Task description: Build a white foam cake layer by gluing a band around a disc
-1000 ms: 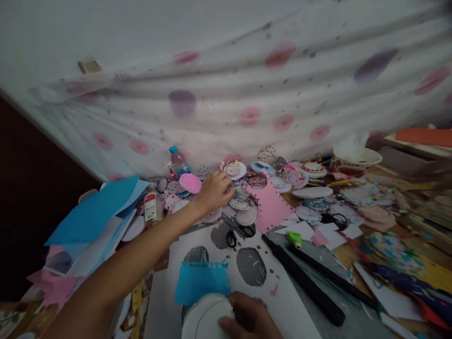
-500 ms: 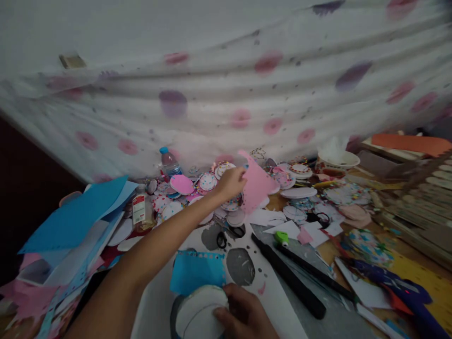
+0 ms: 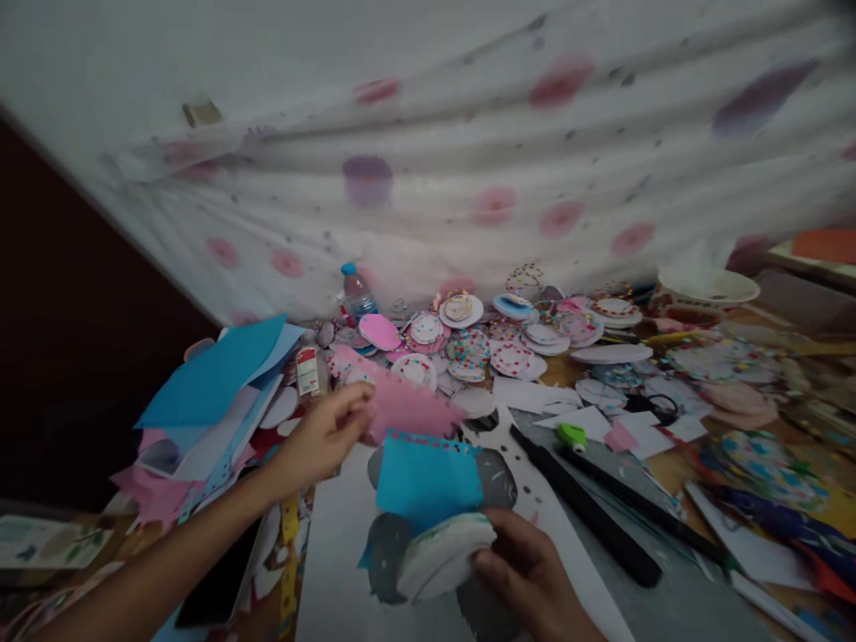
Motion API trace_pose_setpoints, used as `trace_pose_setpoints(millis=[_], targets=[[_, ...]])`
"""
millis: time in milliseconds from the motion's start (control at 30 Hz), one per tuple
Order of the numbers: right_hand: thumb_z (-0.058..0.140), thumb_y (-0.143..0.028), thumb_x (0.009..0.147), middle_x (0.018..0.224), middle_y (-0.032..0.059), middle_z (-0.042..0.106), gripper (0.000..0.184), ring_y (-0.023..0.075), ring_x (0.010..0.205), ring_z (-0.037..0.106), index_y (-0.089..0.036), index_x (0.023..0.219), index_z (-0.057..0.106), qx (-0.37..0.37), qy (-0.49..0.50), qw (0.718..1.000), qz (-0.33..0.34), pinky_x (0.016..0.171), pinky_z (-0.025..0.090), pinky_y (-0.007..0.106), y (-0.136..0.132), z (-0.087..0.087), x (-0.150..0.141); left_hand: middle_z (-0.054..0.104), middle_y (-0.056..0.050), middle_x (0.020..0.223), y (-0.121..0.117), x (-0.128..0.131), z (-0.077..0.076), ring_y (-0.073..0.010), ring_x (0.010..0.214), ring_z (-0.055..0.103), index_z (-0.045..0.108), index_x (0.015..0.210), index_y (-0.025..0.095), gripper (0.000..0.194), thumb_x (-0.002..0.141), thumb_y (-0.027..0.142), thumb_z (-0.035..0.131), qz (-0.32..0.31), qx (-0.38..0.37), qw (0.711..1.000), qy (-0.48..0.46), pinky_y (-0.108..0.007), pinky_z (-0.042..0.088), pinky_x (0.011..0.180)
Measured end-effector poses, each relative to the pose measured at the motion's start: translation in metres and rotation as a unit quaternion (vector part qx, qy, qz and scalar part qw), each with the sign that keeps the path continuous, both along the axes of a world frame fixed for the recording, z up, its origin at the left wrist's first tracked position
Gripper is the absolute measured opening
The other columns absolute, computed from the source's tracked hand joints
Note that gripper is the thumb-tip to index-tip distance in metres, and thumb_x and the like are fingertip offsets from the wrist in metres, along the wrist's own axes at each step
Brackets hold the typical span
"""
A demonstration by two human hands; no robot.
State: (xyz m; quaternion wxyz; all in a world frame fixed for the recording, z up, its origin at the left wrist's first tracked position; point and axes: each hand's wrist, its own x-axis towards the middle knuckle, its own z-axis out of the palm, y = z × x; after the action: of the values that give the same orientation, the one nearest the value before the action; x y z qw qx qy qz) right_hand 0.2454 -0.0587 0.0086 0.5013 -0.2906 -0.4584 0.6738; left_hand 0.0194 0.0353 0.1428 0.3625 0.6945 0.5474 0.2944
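Observation:
My left hand pinches a piece of pink foam or paper with a ragged edge, raised over the crowded table. Closed on the rim of a white round disc is my right hand, low at the front. A curved line crosses the disc, which is tilted. Just behind it lies a blue piece of paper with small holes punched along its edges. Beneath these is a large white sheet with round cut-outs showing grey underneath.
Several decorated discs crowd the back. Blue sheets, a glue bottle and a dark phone-like slab stand or lie left. A black stick-like tool, green tool, scissors and purple glue gun lie right.
My left hand has drawn back and to the left with the pink piece, from the discs toward the blue paper. The white disc in my right hand has tilted. The view has turned left.

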Motion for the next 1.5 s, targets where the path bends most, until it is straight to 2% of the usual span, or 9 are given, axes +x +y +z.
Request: trace_pose_setpoints(millis=[100,200,400,600,767,1000,1233,1367,1500], targets=[[0.067,-0.045,0.08,0.088,0.0071,0.071,0.027,0.0197,0.08,0.064,-0.022,0.094,0.07,-0.018,-0.033,0.999,-0.017,0.07,0.05,0.026,0.0,-0.002,-0.004,0.056,0.0,0.074,-0.025,0.005,-0.002,-0.0159,0.07,0.055,0.056,0.081,0.019,0.026,0.086,0.044,0.049,-0.084,-0.103,0.991,0.02,-0.024,0.045,0.062],[0.067,-0.048,0.078,0.088,0.0082,0.072,0.03,0.022,0.08,0.065,-0.021,0.092,0.071,-0.036,-0.065,0.996,-0.042,0.07,0.051,0.028,0.001,-0.003,-0.007,0.058,0.0,0.073,-0.038,0.009,-0.009,-0.0147,0.066,0.055,0.058,0.091,0.019,0.028,0.084,0.047,0.055,-0.135,-0.197,0.971,-0.005,-0.024,0.043,0.059],[0.068,-0.049,0.076,0.081,0.0062,0.07,0.032,0.0204,0.071,0.062,-0.021,0.092,0.07,-0.051,-0.102,0.992,-0.062,0.06,0.049,0.026,0.005,-0.007,-0.009,0.061,-0.003,0.09,-0.041,0.006,-0.019,-0.0174,0.081,0.058,0.059,0.096,0.017,0.036,0.081,0.049,0.061,-0.196,-0.24,0.945,-0.104,-0.027,0.047,0.071],[0.066,-0.05,0.078,0.087,0.0058,0.069,0.032,0.0206,0.078,0.061,-0.022,0.094,0.067,-0.057,-0.087,0.994,-0.019,0.066,0.048,0.027,0.006,-0.009,-0.011,0.062,-0.002,0.084,-0.037,0.008,-0.026,-0.0169,0.076,0.06,0.06,0.089,0.016,0.032,0.085,0.048,0.054,-0.123,-0.287,0.945,-0.102,-0.028,0.049,0.064],[0.059,-0.05,0.083,0.08,0.0044,0.063,0.033,0.0197,0.074,0.056,-0.018,0.089,0.063,-0.036,-0.191,0.981,-0.002,0.065,0.045,0.028,0.008,-0.018,-0.016,0.061,0.0,0.079,-0.019,0.008,-0.055,-0.0149,0.078,0.056,0.062,0.08,0.016,0.024,0.076,0.038,0.067,-0.058,-0.291,0.949,-0.108,-0.027,0.044,0.072],[0.053,-0.05,0.087,0.071,0.0003,0.054,0.033,0.0171,0.068,0.05,-0.018,0.084,0.057,-0.008,-0.253,0.967,-0.008,0.06,0.04,0.026,0.008,-0.025,-0.016,0.061,0.002,0.079,-0.003,0.014,-0.073,-0.0149,0.074,0.059,0.058,0.088,0.02,0.034,0.062,0.033,0.075,-0.071,-0.376,0.914,-0.131,-0.027,0.047,0.067],[0.055,-0.051,0.085,0.085,0.005,0.063,0.034,0.0198,0.075,0.057,-0.019,0.092,0.062,-0.033,-0.195,0.98,0.001,0.06,0.045,0.026,0.006,-0.024,-0.016,0.061,0.004,0.072,0.003,0.026,-0.091,-0.016,0.071,0.057,0.063,0.084,0.018,0.036,0.053,0.026,0.081,-0.03,-0.315,0.945,-0.083,-0.025,0.045,0.063],[0.057,-0.049,0.085,0.086,0.0052,0.065,0.033,0.0193,0.079,0.059,-0.019,0.098,0.063,-0.038,-0.15,0.988,-0.01,0.066,0.047,0.026,0.004,-0.015,-0.015,0.065,0.003,0.073,0.009,0.012,-0.082,-0.0164,0.071,0.06,0.063,0.083,0.018,0.036,0.055,0.028,0.082,0.009,-0.258,0.963,-0.078,-0.026,0.047,0.064],[0.059,-0.056,0.081,0.075,0.0025,0.061,0.039,0.0153,0.065,0.054,-0.019,0.092,0.061,-0.081,-0.139,0.987,-0.028,0.056,0.044,0.023,0.004,-0.007,-0.014,0.073,-0.001,0.084,0.018,-0.033,-0.043,-0.0216,0.079,0.065,0.066,0.092,0.017,0.049,0.05,0.03,0.086,0.061,-0.207,0.974,-0.075,-0.033,0.053,0.071]])
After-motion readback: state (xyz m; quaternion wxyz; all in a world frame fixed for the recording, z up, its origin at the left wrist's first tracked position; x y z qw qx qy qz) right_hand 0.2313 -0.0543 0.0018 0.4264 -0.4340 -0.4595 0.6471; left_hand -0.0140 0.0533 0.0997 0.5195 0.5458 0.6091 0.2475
